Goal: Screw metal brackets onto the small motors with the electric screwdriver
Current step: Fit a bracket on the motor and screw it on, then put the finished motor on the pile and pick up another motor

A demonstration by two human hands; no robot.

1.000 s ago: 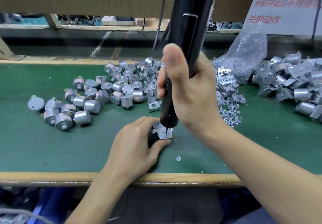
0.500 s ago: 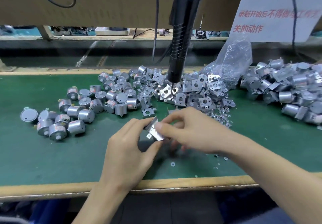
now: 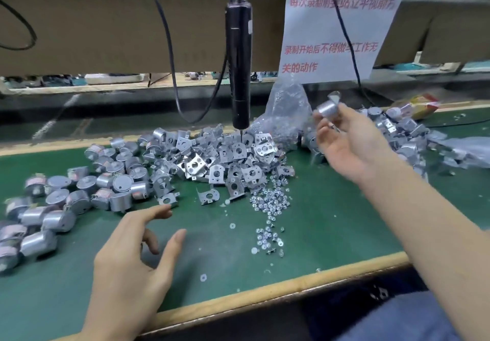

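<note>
1. Left hand [image 3: 132,256], bottom left of centre: fingers spread and relaxed, holding nothing, hovering over the green worktop [image 3: 331,221]. I reckon its job is fetching the next part, so go for an outer motor that won't drag the others along.
2. Loose screws [image 3: 267,205], centre: dozens, too many to count, plus a few white washers. Pinch just one.
3. Bare motors [image 3: 79,195], left: roughly thirty, and some run off the frame. Brackets [image 3: 225,160], middle: a tangled heap of several dozen. Pick a bracket lying free at the edge.
4. Right hand [image 3: 352,144], right of centre: fingertips pinch one finished motor [image 3: 327,108] with its bracket on, raised in the air. It's blurry, so I can't tell more about the grip. Best to drop it on the done pile [image 3: 403,128] behind, well away from the bare ones. That pile is too jumbled to count.
5. One electric screwdriver [image 3: 240,75] hangs top centre, untouched, tip over the brackets. One plastic bag [image 3: 286,110] sits beside it.
</note>
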